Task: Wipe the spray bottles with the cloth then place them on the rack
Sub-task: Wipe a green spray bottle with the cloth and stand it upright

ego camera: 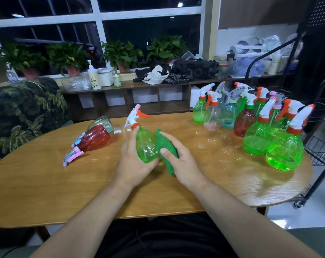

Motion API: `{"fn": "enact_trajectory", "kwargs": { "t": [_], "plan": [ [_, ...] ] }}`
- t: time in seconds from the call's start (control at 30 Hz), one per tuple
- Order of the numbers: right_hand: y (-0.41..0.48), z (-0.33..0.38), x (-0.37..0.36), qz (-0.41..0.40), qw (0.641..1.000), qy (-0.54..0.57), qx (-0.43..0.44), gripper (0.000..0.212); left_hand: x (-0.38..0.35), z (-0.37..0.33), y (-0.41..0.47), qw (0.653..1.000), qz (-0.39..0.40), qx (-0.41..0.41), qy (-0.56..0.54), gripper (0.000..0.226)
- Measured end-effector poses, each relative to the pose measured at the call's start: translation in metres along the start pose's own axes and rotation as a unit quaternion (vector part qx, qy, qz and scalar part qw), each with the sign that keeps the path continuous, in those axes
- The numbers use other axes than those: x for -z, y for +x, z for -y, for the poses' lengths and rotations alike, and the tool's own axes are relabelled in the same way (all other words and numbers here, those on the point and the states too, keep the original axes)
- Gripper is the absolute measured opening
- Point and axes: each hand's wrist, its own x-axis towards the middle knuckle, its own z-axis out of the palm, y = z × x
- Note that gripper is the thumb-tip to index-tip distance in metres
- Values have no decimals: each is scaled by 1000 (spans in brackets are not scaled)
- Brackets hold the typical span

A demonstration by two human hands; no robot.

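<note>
Bottle (146, 148): left hand (132, 164); cloth (169, 167): probably right hand (183, 164).

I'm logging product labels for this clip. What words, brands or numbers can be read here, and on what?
No text is legible anywhere in this view.
Water bottle at far left: blue label, too blurred to read.
Green can: print too small to read.
Pump bottle: only a leaf pattern, no words legible.
Green spray bottle in the left hand, cloth in the right hand: no label shows.
</note>
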Motion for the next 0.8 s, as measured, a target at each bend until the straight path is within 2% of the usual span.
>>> {"fn": "enact_trajectory", "kwargs": {
  "t": [0.1,0.2,0.3,0.43,0.6,0.8],
  "plan": [
    [2,6,1,0,993,110,-40,41,1,-3,-2,999,21,-33,-11,116],
    [3,14,0,-18,962,244,-125,32,4,-7,-7,995,70,-73,-24,116],
    [5,17,5,-20,934,304,-185,33,4,-13,-10,985,123,-110,-59,117],
    [8,18,12,-13,925,334,-181,36,3,-15,-10,973,186,-122,-62,120],
    [11,14,18,-36,940,307,-143,31,1,-10,-8,971,161,-175,-2,118],
    [14,10,19,-37,943,291,-156,33,2,-11,-8,963,180,-201,4,115]
  ]
}}
